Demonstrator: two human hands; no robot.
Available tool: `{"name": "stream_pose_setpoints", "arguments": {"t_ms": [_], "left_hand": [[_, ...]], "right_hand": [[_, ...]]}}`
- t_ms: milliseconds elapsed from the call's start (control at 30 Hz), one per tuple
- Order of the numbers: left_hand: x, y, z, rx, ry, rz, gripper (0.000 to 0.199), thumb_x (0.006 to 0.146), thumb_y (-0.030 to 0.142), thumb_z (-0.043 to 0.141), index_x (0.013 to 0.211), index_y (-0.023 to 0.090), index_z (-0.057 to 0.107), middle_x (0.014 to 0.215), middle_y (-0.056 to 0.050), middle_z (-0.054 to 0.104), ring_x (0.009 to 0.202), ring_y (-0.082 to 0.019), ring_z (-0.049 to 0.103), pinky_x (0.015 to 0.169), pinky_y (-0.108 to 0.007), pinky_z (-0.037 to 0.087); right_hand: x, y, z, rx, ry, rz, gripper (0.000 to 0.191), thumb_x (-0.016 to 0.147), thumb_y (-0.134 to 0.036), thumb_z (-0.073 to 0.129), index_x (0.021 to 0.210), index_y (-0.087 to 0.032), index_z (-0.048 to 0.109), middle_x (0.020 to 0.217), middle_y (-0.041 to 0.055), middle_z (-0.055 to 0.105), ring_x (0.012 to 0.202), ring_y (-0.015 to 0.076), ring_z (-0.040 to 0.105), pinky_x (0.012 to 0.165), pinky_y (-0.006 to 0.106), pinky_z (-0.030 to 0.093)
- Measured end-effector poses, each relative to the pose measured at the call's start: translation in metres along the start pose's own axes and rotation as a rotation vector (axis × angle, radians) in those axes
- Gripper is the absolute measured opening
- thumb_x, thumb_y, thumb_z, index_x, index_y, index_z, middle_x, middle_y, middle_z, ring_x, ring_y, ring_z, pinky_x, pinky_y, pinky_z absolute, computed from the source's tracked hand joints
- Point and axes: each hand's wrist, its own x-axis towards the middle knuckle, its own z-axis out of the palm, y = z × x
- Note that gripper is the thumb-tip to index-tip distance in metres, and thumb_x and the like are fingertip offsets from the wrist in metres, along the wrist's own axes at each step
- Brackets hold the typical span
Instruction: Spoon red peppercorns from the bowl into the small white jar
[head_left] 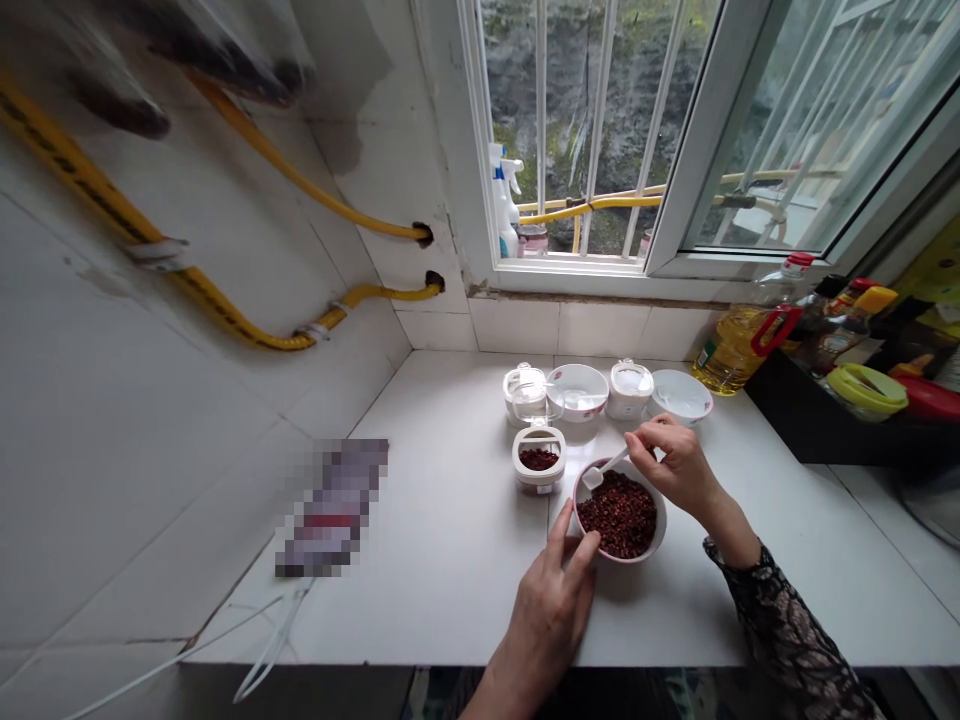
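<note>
While the right hand (675, 470) pinches a small white spoon (596, 476) between its fingers (645, 445), its scoop at the rim above dark red peppercorns (616, 515) heaped in a pink-rimmed bowl (663, 525), the left hand (547, 620) grips that bowl's near rim with spread fingers (559, 540). Just beside it on the white counter (450, 560) stands a small open white jar (538, 475) holding a shallow layer of similar peppercorns (538, 459). Farther back, two clear-lidded jars (527, 393) alternate with two white bowls (577, 390).
</note>
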Motion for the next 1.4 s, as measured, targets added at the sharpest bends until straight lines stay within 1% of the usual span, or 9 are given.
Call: {"name": "stream_pose_setpoints", "arguments": {"t_ms": [67, 200, 333, 533, 700, 967, 1167, 1267, 1400], "left_hand": [[-0.001, -0.001, 0.001, 0.004, -0.002, 0.007, 0.042, 0.089, 0.000, 0.043, 0.128, 0.014, 0.051, 0.145, -0.027, 0.045, 0.103, -0.021, 0.070, 0.082, -0.029, 0.060], [-0.003, -0.002, 0.003, 0.003, -0.013, -0.006, 0.043, 0.089, 0.001, 0.043, 0.129, 0.014, 0.050, 0.145, -0.026, 0.045, 0.107, -0.022, 0.069, 0.083, -0.029, 0.060], [-0.004, -0.002, 0.002, 0.004, -0.006, -0.005, 0.043, 0.089, 0.001, 0.043, 0.129, 0.015, 0.050, 0.147, -0.025, 0.043, 0.109, -0.021, 0.068, 0.085, -0.028, 0.059], [-0.003, -0.001, 0.001, -0.004, -0.009, -0.019, 0.041, 0.091, 0.003, 0.043, 0.129, 0.017, 0.050, 0.148, -0.024, 0.045, 0.107, -0.022, 0.069, 0.084, -0.029, 0.060], [-0.004, -0.001, 0.001, -0.013, -0.012, -0.023, 0.039, 0.094, 0.005, 0.043, 0.130, 0.017, 0.050, 0.149, -0.024, 0.043, 0.107, -0.021, 0.069, 0.085, -0.030, 0.060], [-0.003, 0.000, 0.001, 0.022, 0.003, -0.009, 0.037, 0.092, 0.003, 0.045, 0.127, 0.014, 0.052, 0.147, -0.026, 0.044, 0.109, -0.023, 0.069, 0.087, -0.029, 0.059], [-0.006, 0.000, 0.002, -0.006, -0.040, -0.029, 0.042, 0.090, 0.002, 0.045, 0.130, 0.014, 0.051, 0.151, -0.027, 0.039, 0.115, -0.025, 0.066, 0.088, -0.031, 0.059], [-0.007, -0.001, 0.004, -0.017, -0.049, -0.046, 0.044, 0.090, 0.002, 0.045, 0.131, 0.016, 0.051, 0.153, -0.025, 0.036, 0.116, -0.025, 0.066, 0.089, -0.032, 0.059], [-0.007, 0.000, 0.005, -0.024, -0.050, -0.054, 0.044, 0.091, 0.003, 0.046, 0.132, 0.017, 0.050, 0.154, -0.024, 0.036, 0.115, -0.024, 0.066, 0.090, -0.033, 0.058]], "right_hand": [[-0.005, 0.006, 0.004, -0.029, -0.070, -0.005, 0.042, 0.095, -0.028, 0.046, 0.054, -0.022, 0.040, 0.049, -0.0036, 0.045, 0.050, 0.0121, 0.033, 0.065, 0.030, 0.036], [-0.012, 0.007, 0.019, -0.059, -0.146, -0.025, 0.041, 0.095, -0.025, 0.046, 0.054, -0.021, 0.041, 0.049, -0.0031, 0.048, 0.049, 0.0113, 0.030, 0.065, 0.030, 0.034], [-0.016, 0.006, 0.028, 0.031, -0.200, 0.057, 0.043, 0.094, -0.027, 0.045, 0.052, -0.021, 0.035, 0.046, -0.0033, 0.045, 0.050, 0.0118, 0.032, 0.062, 0.028, 0.033], [-0.020, 0.010, 0.024, 0.218, -0.149, 0.337, 0.047, 0.090, -0.041, 0.046, 0.051, -0.022, 0.030, 0.047, -0.0041, 0.033, 0.050, 0.0111, 0.031, 0.053, 0.027, 0.028], [-0.021, 0.012, 0.020, 0.411, -0.138, 0.516, 0.048, 0.086, -0.051, 0.049, 0.051, -0.022, 0.033, 0.052, -0.0038, 0.030, 0.051, 0.0101, 0.029, 0.049, 0.026, 0.025], [-0.020, 0.016, 0.018, 0.501, -0.129, 0.614, 0.052, 0.081, -0.061, 0.053, 0.050, -0.021, 0.040, 0.049, -0.0037, 0.031, 0.050, 0.0095, 0.027, 0.046, 0.025, 0.022], [-0.021, 0.021, 0.018, 0.544, -0.112, 0.681, 0.054, 0.076, -0.065, 0.058, 0.048, -0.021, 0.044, 0.047, -0.0040, 0.033, 0.047, 0.0088, 0.026, 0.044, 0.025, 0.018], [-0.020, 0.022, 0.017, 0.574, -0.104, 0.728, 0.057, 0.073, -0.068, 0.061, 0.047, -0.021, 0.044, 0.044, -0.0041, 0.035, 0.044, 0.0085, 0.026, 0.043, 0.025, 0.018], [-0.016, 0.021, 0.019, 0.617, -0.070, 0.737, 0.059, 0.071, -0.071, 0.063, 0.046, -0.021, 0.044, 0.042, -0.0035, 0.038, 0.044, 0.0089, 0.028, 0.044, 0.025, 0.021]]}}
